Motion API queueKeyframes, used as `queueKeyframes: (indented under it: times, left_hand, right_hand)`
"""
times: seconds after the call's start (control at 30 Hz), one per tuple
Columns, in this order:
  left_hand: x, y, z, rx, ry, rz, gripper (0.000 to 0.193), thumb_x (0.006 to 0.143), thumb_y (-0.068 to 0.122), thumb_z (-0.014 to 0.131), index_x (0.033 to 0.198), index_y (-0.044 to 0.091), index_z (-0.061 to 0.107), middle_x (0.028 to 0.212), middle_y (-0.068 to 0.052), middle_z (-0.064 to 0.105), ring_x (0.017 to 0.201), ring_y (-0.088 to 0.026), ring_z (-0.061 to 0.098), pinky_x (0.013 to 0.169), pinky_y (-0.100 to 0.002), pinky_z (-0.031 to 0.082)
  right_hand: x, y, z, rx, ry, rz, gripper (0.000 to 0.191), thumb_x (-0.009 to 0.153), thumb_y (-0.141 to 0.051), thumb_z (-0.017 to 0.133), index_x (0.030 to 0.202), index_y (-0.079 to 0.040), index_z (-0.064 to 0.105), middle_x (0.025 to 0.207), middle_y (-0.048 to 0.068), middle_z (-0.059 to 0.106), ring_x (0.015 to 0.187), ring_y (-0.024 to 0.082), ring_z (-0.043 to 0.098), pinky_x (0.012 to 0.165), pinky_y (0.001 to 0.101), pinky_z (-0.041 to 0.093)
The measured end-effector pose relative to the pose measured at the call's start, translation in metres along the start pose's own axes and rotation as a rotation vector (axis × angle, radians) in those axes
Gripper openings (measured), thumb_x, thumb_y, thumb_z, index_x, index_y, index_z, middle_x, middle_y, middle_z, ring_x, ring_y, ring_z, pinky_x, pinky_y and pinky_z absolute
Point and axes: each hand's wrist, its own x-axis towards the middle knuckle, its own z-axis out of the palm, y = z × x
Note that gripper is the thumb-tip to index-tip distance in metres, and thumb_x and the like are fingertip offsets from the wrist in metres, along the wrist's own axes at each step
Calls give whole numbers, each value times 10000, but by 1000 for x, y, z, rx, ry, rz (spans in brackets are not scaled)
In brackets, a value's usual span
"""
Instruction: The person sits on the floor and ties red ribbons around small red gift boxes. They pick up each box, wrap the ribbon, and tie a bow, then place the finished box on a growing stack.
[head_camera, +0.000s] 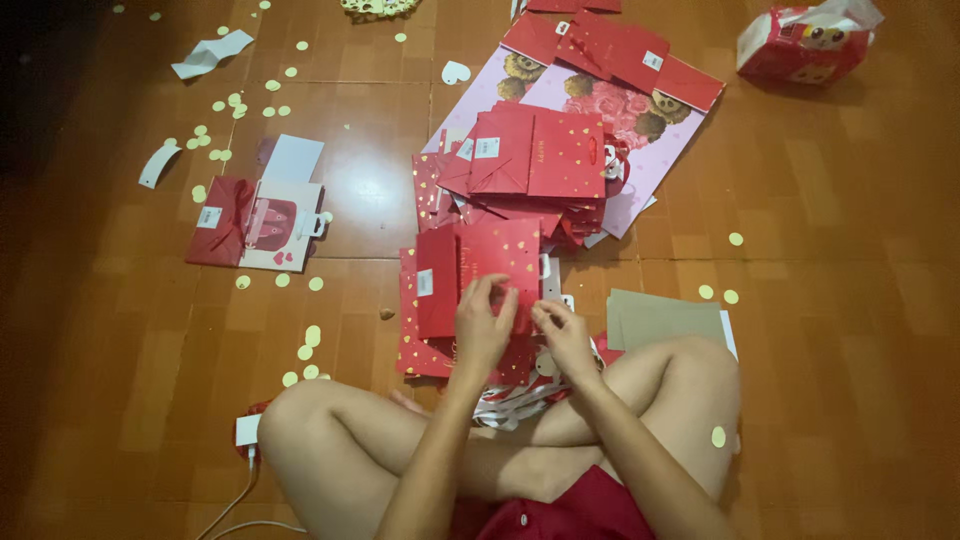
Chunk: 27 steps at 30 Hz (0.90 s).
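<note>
Brown tiled floor (150, 400) below: I see my left hand (483, 325) and right hand (565, 335) both pinching 1 red gift bag (480, 265), pile of red bags (530, 160) beyond.

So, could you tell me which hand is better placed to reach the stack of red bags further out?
Left, probably: the left hand lies over the red bag, nearer that stack; the right hand sits lower.

Red gift bags (480, 270) with gold hearts, pink bear-patterned sheet (640, 130)
</note>
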Motion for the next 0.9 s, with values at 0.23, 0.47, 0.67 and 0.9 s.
queueKeyframes:
  times: [0.23, 0.47, 0.67, 0.9]
  left_hand:
    - [-4, -64, 46, 135, 23, -21, 593, 779, 362, 849, 1145, -33, 599, 1017, -231, 654, 989, -404, 630, 839, -483, 500]
    - [-16, -90, 41, -15, -75, -387, 338, 860, 307, 782, 1022, 18, 714, 833, -148, 741, 730, -297, 723, 671, -422, 561]
    - [-23, -106, 47, -243, -17, -479, 249, 892, 256, 778, 942, 14, 801, 709, -87, 754, 604, -149, 659, 573, -324, 507]
    - [-28, -128, 53, -233, 30, -455, 275, 889, 279, 773, 975, 22, 812, 837, -120, 805, 721, -141, 729, 679, -305, 549]
  right_hand:
    - [-2, 22, -4, -349, -236, -431, 260, 899, -88, 621, 1111, 36, 706, 1251, 163, 617, 1105, 256, 645, 876, 330, 550]
    - [15, 0, -21, -303, -103, -166, 254, 983, -226, 646, 1103, -44, 777, 1111, 103, 754, 814, 191, 636, 734, 311, 530]
    - [18, -28, -57, -438, 107, 27, 272, 941, -228, 665, 1124, -50, 760, 859, 102, 770, 758, 178, 707, 679, 320, 554]
    - [15, -2, -61, -649, -7, 101, 261, 912, -252, 674, 1091, -93, 778, 896, 124, 794, 769, 228, 756, 715, 350, 569]
